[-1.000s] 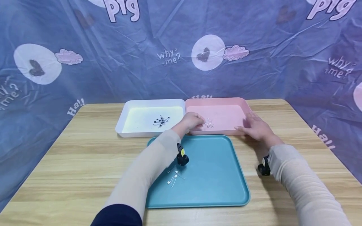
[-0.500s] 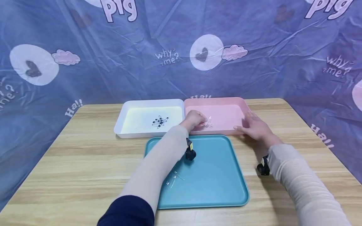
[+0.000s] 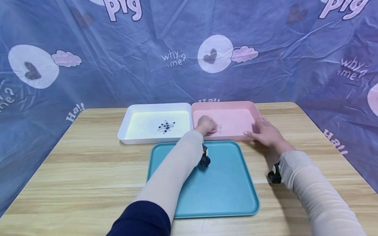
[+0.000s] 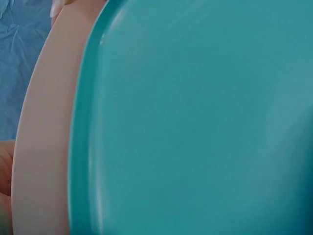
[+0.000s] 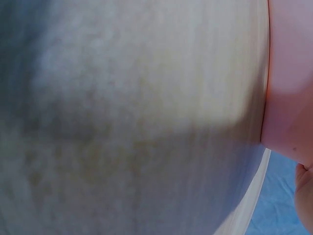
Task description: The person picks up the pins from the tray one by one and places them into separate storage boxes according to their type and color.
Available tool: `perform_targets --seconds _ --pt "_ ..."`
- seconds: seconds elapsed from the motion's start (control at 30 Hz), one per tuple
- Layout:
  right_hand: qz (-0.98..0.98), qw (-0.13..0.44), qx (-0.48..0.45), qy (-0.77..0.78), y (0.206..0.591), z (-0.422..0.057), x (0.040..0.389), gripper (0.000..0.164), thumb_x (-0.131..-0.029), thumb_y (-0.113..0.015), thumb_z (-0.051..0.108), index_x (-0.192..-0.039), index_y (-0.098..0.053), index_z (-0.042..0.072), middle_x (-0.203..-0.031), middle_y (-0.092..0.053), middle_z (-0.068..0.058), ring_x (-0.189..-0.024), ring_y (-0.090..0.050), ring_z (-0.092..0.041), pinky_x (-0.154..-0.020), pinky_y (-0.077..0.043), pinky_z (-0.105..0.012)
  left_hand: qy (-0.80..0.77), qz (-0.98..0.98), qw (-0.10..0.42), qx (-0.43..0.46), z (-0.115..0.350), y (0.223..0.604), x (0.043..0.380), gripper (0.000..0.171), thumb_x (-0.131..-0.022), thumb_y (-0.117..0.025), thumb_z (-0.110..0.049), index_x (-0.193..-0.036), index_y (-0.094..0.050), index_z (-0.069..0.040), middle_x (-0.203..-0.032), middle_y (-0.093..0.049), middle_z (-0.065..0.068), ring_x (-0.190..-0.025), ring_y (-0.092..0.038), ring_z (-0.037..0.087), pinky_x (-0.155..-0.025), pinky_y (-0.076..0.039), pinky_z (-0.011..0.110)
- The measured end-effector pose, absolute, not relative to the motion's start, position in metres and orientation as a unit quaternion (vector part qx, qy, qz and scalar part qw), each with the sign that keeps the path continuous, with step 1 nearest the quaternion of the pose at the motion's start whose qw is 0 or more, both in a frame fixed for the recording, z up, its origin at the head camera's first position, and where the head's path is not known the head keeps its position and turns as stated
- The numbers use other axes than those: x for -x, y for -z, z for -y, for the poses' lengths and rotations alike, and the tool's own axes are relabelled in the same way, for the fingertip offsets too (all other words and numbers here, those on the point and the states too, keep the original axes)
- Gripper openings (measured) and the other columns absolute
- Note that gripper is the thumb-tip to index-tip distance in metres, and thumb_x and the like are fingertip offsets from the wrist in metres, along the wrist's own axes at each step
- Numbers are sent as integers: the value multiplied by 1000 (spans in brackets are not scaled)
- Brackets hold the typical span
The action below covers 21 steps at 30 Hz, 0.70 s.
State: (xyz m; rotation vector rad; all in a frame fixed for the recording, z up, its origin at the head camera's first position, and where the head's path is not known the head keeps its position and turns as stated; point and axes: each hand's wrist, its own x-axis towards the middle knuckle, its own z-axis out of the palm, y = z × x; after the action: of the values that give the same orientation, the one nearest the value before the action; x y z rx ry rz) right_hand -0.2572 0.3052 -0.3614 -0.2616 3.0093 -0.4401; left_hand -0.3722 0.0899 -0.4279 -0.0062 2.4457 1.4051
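Observation:
My left hand is down inside the pink tray at its front left, fingers curled, with the fingertips right at a small cluster of pale safety pins. I cannot tell whether a pin is between those fingers. Part of the same hand shows at the left edge of the left wrist view, beside the tray wall. My right hand rests against the tray's front right corner, thumb along the front wall and fingers extended along the right side. One loose silver pin shows on the teal tray, close by the left sleeve.
A white tray holding several black safety pins adjoins the pink one on its left. The teal tray lies in front of both on the wooden table. A blue printed cloth hangs behind the table.
My left hand has edged right and lower over the pale pins, its forearm now covering most of the loose pins on the teal tray. The right hand has stayed at the tray corner.

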Motion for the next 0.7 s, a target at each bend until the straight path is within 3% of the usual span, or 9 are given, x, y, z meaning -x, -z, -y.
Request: perform_targets --seconds 0.03,0.13,0.3,0.47,0.7 --pt "-985 45 85 144 361 -305 257 92 -80 -43 57 -132 -11 -12 -137 -5 -29 -125 -4 -41 -100 -8 -50 -489 -857 164 1 -92 430 373 10 -69 -62 2 -69 -68 -7 -58 -61 4 -43 -55 11 -41 -45 20" --pt "-985 46 84 144 361 -305 256 93 -80 -43 57 -133 -10 -12 -137 -5 -29 -125 -4 -41 -100 -8 -50 -461 -870 173 14 -85 386 338 14 -75 -59 2 -79 -69 -6 -65 -62 5 -43 -50 9 -44 -42 18" --pt "-985 46 82 142 361 -306 256 93 -80 -43 58 -132 -11 -12 -137 -5 -29 -125 -4 -41 -100 -8 -50 -466 -870 161 2 -76 343 300 17 -77 -55 4 -87 -68 -1 -71 -63 10 -35 -31 1 -38 -31 15" --pt "-986 43 82 141 361 -306 256 93 -80 -42 58 -132 -11 -12 -137 -6 -30 -125 -5 -42 -100 -8 -50 -455 -878 148 14 -81 358 312 14 -75 -57 1 -79 -69 -5 -60 -60 3 -42 -46 6 -40 -37 16" --pt "-985 41 76 148 361 -305 256 93 -79 -43 58 -133 -11 -11 -138 -6 -28 -126 -4 -40 -100 -8 -50 -483 -860 163 6 -82 366 322 13 -79 -56 -2 -79 -69 -3 -60 -58 0 -48 -50 8 -43 -39 13"
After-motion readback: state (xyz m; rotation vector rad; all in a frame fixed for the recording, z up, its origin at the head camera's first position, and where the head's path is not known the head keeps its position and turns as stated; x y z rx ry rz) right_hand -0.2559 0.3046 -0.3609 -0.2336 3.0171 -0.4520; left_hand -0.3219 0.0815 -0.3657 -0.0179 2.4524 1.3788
